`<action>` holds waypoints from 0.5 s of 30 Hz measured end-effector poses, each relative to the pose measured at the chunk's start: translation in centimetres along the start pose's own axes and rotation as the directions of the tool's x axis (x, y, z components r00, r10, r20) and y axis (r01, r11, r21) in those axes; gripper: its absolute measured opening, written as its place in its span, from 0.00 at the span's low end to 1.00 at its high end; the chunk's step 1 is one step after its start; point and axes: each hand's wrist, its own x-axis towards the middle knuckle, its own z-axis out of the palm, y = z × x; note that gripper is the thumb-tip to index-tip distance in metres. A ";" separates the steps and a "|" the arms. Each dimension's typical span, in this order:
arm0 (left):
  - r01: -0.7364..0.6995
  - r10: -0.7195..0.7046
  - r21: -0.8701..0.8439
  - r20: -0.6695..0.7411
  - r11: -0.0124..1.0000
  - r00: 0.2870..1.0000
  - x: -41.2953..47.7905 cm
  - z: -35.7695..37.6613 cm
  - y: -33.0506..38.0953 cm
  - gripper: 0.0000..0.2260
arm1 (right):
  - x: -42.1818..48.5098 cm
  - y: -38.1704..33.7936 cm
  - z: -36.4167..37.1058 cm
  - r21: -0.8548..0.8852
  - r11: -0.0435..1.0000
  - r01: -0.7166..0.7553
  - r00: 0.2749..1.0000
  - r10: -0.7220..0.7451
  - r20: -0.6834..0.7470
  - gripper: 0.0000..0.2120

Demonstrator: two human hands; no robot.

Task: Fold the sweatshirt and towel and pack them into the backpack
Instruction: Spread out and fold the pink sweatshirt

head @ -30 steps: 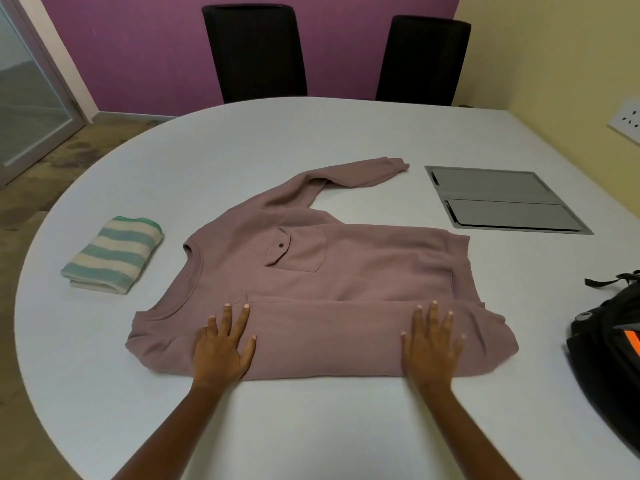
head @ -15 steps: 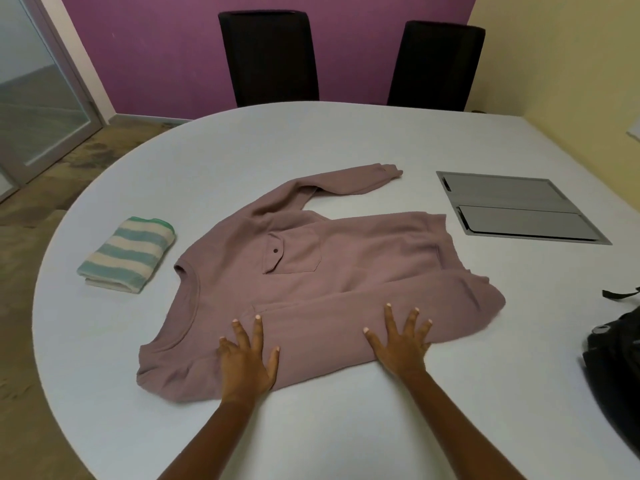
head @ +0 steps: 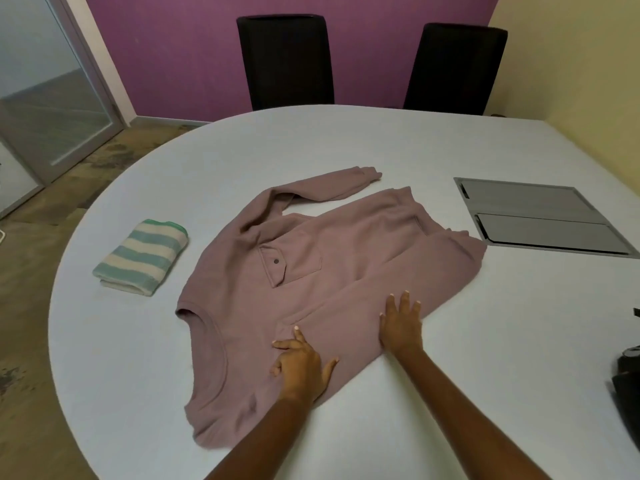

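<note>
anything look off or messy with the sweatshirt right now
Nothing damaged. The sweatshirt lies askew on the table, one sleeve folded in under both hands, left hand and right hand, the far sleeve still splayed out. The striped towel is neatly folded.

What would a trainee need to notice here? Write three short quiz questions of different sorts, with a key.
1. True or false: the striped towel is already folded.
2. Which hand lies flat on the sweatshirt with fingers spread? A) left hand B) right hand
3. Fill in: the sweatshirt's far sleeve lies stretched out towards the grey ____ set into the table.

Key: 1 true. 2 B; the left hand's fingers are partly curled on the cloth. 3 panel.
</note>
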 end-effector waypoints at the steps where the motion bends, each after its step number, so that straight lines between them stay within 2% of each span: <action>1: 0.015 -0.014 0.023 -0.057 1.000 0.998 0.0 -0.2 0.9 0.50 | -0.6 -0.2 0.6 0.025 1.000 0.017 1.000 -0.017 0.002 0.25; 2: -0.001 0.002 0.055 -0.034 0.998 0.999 0.1 -0.1 1.8 0.48 | -1.3 -0.3 1.0 0.069 0.997 0.021 0.997 -0.026 0.073 0.24; 3: -0.018 0.020 0.052 -0.051 0.998 0.998 0.1 0.0 2.9 0.44 | -2.1 -0.4 1.4 0.083 0.995 0.062 0.997 -0.066 0.049 0.23; 5: -0.063 0.068 0.054 -0.107 0.997 0.992 -0.6 -0.7 4.8 0.37 | -4.1 -0.7 1.7 0.112 0.992 0.063 0.997 -0.068 0.039 0.23; 7: -0.128 0.133 0.059 -0.104 0.990 0.986 -0.9 -1.8 6.4 0.31 | -5.1 0.2 2.5 0.144 0.988 0.060 0.998 -0.065 0.027 0.24; 9: -0.190 0.193 0.039 -0.110 0.981 0.975 -1.5 -2.6 7.1 0.31 | -5.9 1.0 2.4 0.192 0.981 0.033 0.999 -0.031 -0.013 0.23; 10: -0.243 0.242 0.014 -0.166 0.970 0.956 -1.9 -2.8 7.2 0.29 | -6.3 1.3 2.2 0.225 0.974 0.004 1.000 0.002 -0.026 0.22; 11: -0.344 0.329 -0.014 -0.257 0.939 0.909 -1.9 -2.7 7.3 0.22 | -6.5 1.6 1.7 0.265 0.964 -0.030 0.999 0.039 -0.028 0.22; 12: -0.439 0.400 -0.088 -0.284 0.894 0.871 -2.0 -2.8 7.4 0.16 | -6.7 1.9 1.4 0.312 0.948 -0.063 0.997 0.075 -0.024 0.22; 13: -0.511 0.451 -0.167 -0.295 0.843 0.842 -1.6 -2.7 7.6 0.13 | -6.9 2.2 1.1 0.351 0.933 -0.087 0.995 0.100 -0.021 0.23; 15: -0.587 0.546 -0.256 -0.216 0.768 0.809 -0.7 -2.7 7.4 0.13 | -7.6 2.5 0.7 0.332 0.936 -0.120 0.992 0.128 -0.003 0.24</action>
